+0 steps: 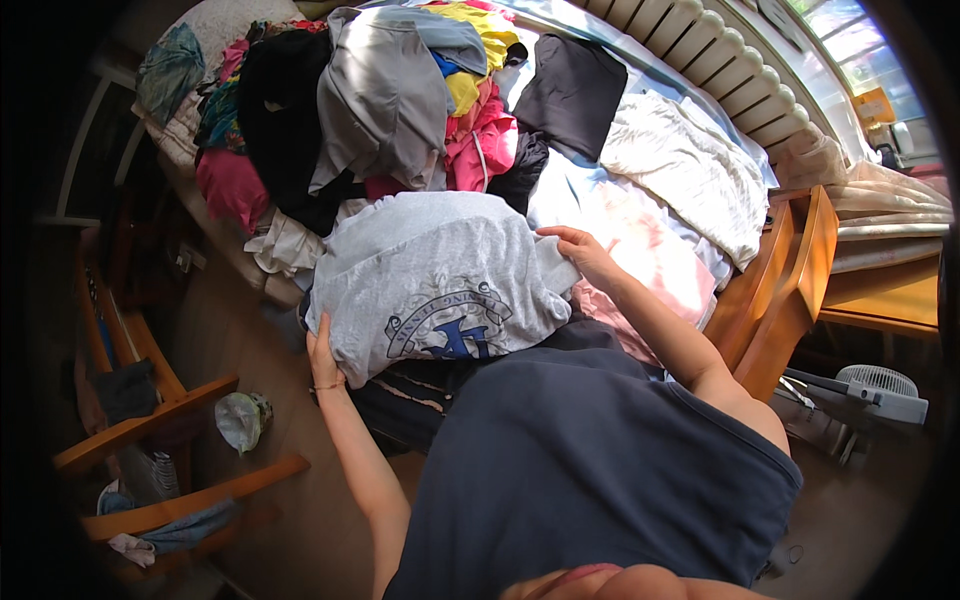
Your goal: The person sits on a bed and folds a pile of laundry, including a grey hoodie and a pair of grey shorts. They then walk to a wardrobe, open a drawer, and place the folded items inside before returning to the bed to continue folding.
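Observation:
Across my lap lies a heather-grey sweatshirt or T-shirt [442, 262] with a dark blue printed emblem and lettering facing up. My left hand [324, 352] holds its left edge, the fingers partly tucked beneath the cloth. On the opposite side my right hand [581, 251] pinches a piece of the garment that looks like a sleeve. Just beyond rises a heap of clothes, with a plain grey garment [386, 97], a black garment [281, 120] and pink cloth [487, 142]. Dark trousers with light stripes [412, 394] show beneath the grey garment.
A folded black garment [574, 94] lies on the bed beside a white quilted cloth [682, 165]. Pale pink cloth [645, 255] spreads near my right arm. The wooden bed end [787, 285] stands at right, a white fan [877, 390] below it. A lined bin [240, 420] sits on the floor.

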{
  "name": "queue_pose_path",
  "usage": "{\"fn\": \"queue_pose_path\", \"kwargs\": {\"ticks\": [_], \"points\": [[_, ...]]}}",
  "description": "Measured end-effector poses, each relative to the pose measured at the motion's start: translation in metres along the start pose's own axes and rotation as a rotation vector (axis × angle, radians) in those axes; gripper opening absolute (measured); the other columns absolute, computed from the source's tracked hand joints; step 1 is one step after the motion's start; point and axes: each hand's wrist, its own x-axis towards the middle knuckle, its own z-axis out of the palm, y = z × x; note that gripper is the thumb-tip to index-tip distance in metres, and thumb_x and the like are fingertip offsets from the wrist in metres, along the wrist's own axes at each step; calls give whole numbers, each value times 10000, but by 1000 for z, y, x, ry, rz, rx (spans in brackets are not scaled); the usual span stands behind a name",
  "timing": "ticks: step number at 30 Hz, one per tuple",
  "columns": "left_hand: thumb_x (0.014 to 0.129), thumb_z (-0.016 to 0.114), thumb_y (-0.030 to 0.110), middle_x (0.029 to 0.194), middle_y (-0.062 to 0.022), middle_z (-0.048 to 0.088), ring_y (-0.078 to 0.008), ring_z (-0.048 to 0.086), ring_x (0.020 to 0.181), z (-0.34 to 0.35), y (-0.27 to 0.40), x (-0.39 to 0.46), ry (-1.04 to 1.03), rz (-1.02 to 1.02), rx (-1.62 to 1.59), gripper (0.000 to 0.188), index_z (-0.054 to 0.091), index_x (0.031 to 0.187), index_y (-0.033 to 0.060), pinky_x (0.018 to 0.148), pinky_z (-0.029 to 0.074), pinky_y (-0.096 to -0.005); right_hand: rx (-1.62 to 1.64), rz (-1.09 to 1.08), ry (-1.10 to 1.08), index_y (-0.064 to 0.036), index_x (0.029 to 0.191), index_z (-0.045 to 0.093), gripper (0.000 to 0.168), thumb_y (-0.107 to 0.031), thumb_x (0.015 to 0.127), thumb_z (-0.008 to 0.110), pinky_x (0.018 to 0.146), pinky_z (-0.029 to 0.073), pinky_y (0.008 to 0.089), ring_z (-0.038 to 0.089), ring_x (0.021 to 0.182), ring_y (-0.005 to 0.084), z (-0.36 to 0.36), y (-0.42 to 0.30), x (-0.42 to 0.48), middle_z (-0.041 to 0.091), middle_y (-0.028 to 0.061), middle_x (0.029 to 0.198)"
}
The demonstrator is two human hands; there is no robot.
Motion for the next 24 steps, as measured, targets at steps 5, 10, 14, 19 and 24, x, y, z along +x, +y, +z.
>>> {"fn": "queue_pose_path", "kwargs": {"ticks": [5, 10, 14, 19, 24], "points": [[885, 521, 209, 1180, -110, 523, -208, 525, 1038, 0, -1, -1, 7, -1, -20, 414, 447, 1214, -30, 868, 416, -303, -128, 77, 110, -28, 1158, 544, 372, -216, 884, 376, 798, 419, 248, 550, 843, 128, 8, 0, 9, 602, 73, 983], [888, 518, 219, 1205, -111, 506, -207, 513, 1058, -5, -11, 1, -2, 20, -4, 437, 429, 1233, -34, 881, 405, -304, -900, 1, 3, 33, 1334, 271, 865, -615, 791, 454, 980, 308, 387, 399, 1176, 366, 54, -29, -2, 379, 269, 1285], [879, 529, 241, 1206, -110, 507, -224, 513, 1066, -1, -10, 2, -19, 36, 14, 452, 427, 1241, -10, 876, 419, -316, -1047, -103, -9, 18, 1366, 192, 983, -632, 717, 543, 998, 300, 382, 375, 1187, 402, 77, -16, -1, 339, 286, 1302], [850, 573, 313, 1316, -117, 397, -228, 384, 1197, -8, -21, -5, -63, 49, 94, 626, 317, 1323, -7, 986, 295, -319, -589, -11, -99, -5, 1378, 180, 874, -444, 766, 625, 994, 313, 349, 404, 1189, 322, 46, 13, 14, 411, 223, 1273], [752, 652, 153, 1242, -120, 450, -205, 437, 1122, 22, 5, -20, -134, 86, 360, 639, 353, 1287, -24, 960, 324, -306, 241, 282, -160, -37, 1328, 306, 694, -223, 771, 675, 936, 386, 330, 488, 1111, 219, 42, -9, -1, 510, 113, 1196]]}}
